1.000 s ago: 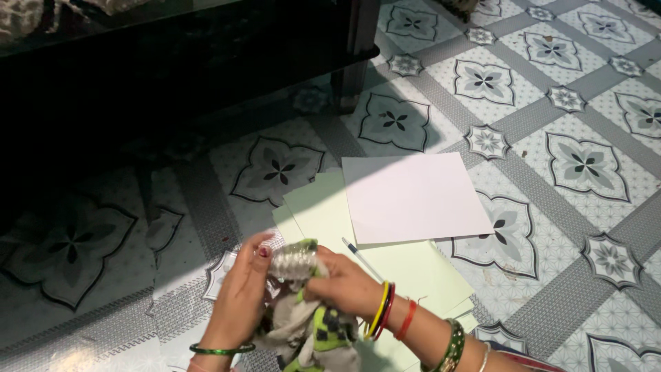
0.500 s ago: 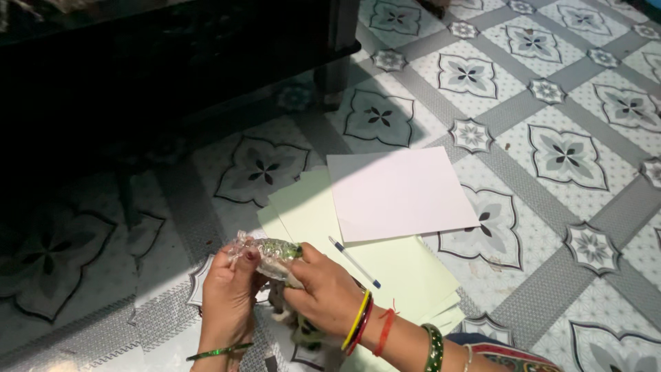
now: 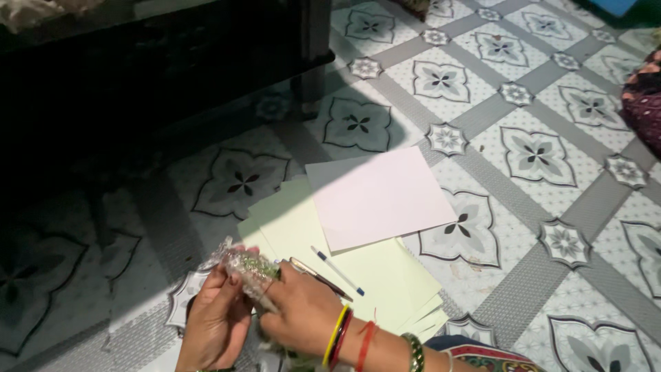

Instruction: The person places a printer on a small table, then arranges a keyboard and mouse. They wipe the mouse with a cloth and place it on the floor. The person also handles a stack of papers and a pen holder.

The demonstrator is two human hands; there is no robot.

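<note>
— Two hands on one thing?
— Yes. The left hand [image 3: 215, 320] and the right hand [image 3: 303, 310] both pinch a crinkled clear plastic packet [image 3: 246, 265] with green inside; it sits between them, off the floor [image 3: 551, 179].
— What lies past the right hand?
— Just beyond its knuckles, a dark pen [image 3: 320, 277], then a blue-tipped white pen [image 3: 337, 271], both on pale green sheets [image 3: 303, 227]. Farther out, a white sheet [image 3: 379, 196] overlaps the green ones.
</note>
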